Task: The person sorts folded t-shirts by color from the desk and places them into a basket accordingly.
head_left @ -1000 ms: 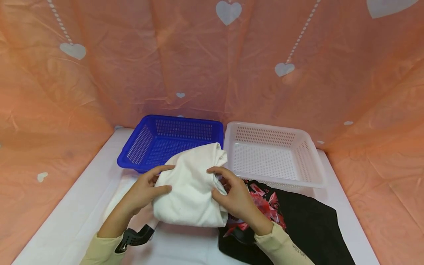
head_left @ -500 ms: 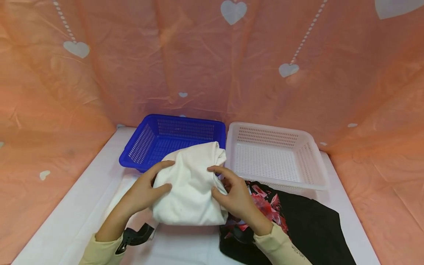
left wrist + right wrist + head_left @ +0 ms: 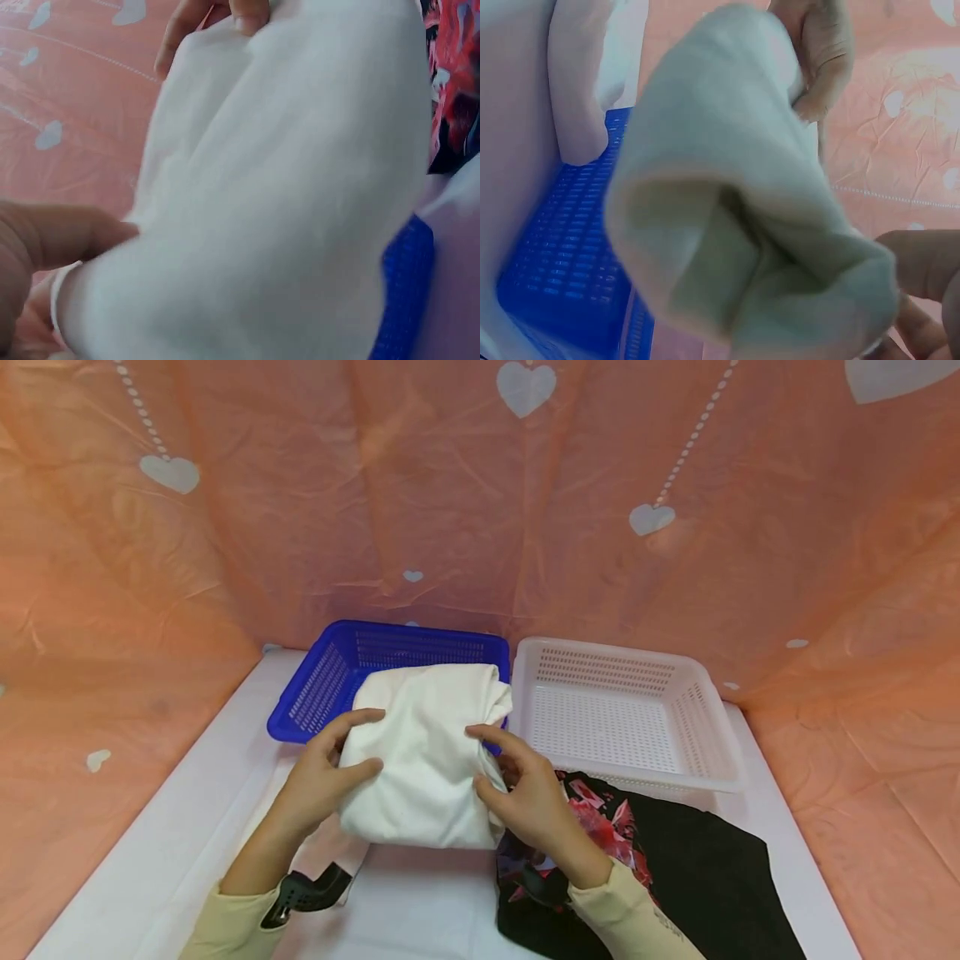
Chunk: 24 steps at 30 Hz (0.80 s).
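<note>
A folded white garment (image 3: 423, 760), its exact kind unclear, is held up off the table in front of the blue basket (image 3: 300, 706) and covers part of it. My left hand (image 3: 322, 777) pinches its left side between thumb and fingers. On the opposite side my right hand (image 3: 528, 789) grips the folded edge, thumb toward me. In the left wrist view the smooth face of the white garment (image 3: 270, 187) fills the middle. The right wrist view looks into its open folds (image 3: 742, 255). The fingertips behind the cloth are hidden.
A white basket (image 3: 723, 752) stands right of the blue one. Black fabric with a red flower print (image 3: 705, 860) lies at the right front. Pale pink-white cloth (image 3: 326, 852) lies under my left forearm. An orange heart-patterned curtain (image 3: 465, 527) surrounds the white table (image 3: 420, 910).
Both hands have carried the white garment slightly up and away from me, over the near rim of the blue basket. Their hold looks unchanged, and the baskets have stayed in place.
</note>
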Each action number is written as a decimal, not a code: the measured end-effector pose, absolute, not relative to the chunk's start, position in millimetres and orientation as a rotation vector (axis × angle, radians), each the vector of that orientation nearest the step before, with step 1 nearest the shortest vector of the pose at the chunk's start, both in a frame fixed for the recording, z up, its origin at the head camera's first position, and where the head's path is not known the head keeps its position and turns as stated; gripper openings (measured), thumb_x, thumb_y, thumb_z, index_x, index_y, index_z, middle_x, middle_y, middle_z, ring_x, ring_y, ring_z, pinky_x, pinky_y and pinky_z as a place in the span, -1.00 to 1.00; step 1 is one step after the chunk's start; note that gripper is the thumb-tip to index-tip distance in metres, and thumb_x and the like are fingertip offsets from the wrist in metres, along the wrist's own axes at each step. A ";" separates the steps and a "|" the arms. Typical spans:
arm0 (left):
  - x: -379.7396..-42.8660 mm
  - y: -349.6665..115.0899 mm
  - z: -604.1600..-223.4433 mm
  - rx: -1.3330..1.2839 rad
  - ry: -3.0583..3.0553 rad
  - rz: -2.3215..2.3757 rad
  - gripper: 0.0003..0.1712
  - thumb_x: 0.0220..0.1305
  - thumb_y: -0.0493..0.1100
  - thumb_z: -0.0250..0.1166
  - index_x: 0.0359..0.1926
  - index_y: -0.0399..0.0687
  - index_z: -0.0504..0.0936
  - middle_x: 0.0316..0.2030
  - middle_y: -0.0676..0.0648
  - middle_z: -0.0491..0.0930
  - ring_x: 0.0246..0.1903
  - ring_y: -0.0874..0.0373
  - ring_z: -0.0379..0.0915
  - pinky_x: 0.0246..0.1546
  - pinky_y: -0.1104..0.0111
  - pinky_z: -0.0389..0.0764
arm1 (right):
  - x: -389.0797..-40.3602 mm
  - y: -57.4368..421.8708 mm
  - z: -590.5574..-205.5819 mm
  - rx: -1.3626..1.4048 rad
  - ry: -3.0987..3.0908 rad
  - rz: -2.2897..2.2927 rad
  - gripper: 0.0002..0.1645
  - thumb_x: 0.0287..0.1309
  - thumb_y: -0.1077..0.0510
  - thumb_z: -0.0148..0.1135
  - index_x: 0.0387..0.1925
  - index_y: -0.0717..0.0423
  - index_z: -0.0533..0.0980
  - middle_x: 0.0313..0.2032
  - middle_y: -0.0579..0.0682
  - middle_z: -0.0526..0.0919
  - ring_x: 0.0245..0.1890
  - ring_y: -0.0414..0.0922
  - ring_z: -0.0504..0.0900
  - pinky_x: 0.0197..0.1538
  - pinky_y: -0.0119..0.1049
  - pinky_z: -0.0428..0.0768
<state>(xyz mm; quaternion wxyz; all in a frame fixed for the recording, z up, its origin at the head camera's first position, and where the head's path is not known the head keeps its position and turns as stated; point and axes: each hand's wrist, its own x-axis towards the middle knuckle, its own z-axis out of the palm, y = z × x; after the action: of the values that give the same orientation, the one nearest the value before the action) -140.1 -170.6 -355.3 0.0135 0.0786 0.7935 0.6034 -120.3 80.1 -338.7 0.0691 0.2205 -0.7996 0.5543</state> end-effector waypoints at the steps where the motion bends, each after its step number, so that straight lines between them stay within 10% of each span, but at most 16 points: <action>1: -141.5 -170.5 -355.7 0.231 2.490 1.909 -0.39 -0.01 -0.32 0.26 0.10 0.16 0.36 -0.03 -0.04 0.35 -0.09 0.11 0.33 -0.20 0.39 0.47 | -121.1 79.0 -336.8 0.664 -2.399 1.662 -0.38 -0.16 0.44 0.18 0.04 0.04 0.39 -0.22 0.09 0.56 -0.51 -0.18 0.54 -0.49 -0.35 0.52; 24: -195.7 -163.6 -330.7 0.268 2.944 2.038 -0.54 -0.08 -0.38 0.30 -0.05 -0.10 0.53 -0.10 -0.05 0.38 -0.23 0.25 0.36 -0.28 0.62 0.40 | -209.1 52.3 -353.8 0.503 -2.279 1.553 -0.30 -0.12 0.35 0.14 0.05 -0.34 0.37 -0.11 -0.11 0.52 -0.47 -0.22 0.52 -0.53 -0.38 0.49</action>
<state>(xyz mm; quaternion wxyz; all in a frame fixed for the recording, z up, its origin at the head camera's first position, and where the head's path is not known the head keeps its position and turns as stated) -195.7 -163.6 -330.7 -0.2225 0.0728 0.7993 0.5534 -209.1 52.3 -353.8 0.1681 0.1767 -0.8014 0.5462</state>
